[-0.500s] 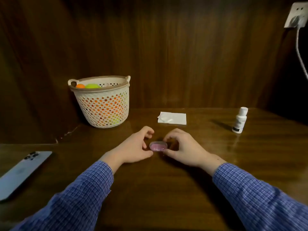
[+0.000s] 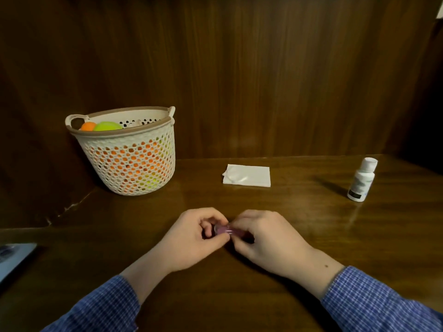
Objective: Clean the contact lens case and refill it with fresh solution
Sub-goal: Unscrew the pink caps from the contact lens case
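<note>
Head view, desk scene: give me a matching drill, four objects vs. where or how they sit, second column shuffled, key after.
Things:
1. lens case
2. solution bottle
3. tissue
4. basket

Places or states:
A. upright, far right of the table
B. flat near the back wall, middle
C. pinched between left hand and right hand
D. back left, holding orange and green balls

Pairs: 1-C, 2-A, 3-B, 4-D
</note>
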Demonstrator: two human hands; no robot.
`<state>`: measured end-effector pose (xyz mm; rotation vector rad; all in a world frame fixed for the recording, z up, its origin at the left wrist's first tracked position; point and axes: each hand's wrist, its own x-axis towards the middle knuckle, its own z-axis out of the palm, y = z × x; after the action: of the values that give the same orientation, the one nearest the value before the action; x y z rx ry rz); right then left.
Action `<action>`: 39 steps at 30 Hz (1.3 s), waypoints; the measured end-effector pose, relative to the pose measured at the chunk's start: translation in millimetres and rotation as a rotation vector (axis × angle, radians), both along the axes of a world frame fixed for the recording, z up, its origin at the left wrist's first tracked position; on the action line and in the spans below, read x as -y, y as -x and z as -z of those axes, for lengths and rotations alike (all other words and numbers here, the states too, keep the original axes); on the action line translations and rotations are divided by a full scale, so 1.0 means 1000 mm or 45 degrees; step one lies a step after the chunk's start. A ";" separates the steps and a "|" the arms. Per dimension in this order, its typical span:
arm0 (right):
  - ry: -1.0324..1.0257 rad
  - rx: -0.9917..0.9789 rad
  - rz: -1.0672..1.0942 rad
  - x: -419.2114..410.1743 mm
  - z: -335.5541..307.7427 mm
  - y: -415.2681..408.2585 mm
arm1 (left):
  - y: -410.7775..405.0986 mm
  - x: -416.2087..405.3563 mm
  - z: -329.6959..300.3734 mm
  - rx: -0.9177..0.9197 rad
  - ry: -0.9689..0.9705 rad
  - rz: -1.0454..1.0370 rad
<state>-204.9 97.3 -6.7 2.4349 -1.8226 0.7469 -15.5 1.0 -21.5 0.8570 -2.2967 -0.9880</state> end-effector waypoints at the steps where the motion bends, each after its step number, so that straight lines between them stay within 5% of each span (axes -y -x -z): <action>1: -0.009 -0.001 0.012 0.000 -0.002 0.000 | 0.001 0.000 0.000 -0.031 -0.022 -0.002; 8: 0.005 -0.044 0.028 -0.001 -0.004 -0.002 | 0.004 0.002 -0.001 -0.163 -0.223 -0.009; 33: 0.105 -0.137 0.013 0.002 -0.001 -0.003 | 0.004 0.011 -0.001 -0.079 -0.331 -0.045; 39: 0.020 0.094 -0.037 0.005 0.000 0.012 | 0.003 0.013 -0.002 -0.050 -0.329 0.000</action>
<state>-216.8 92.2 -7.0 2.4617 -1.8019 0.8608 -18.0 -12.2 -19.4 0.9298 -2.1659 -1.3095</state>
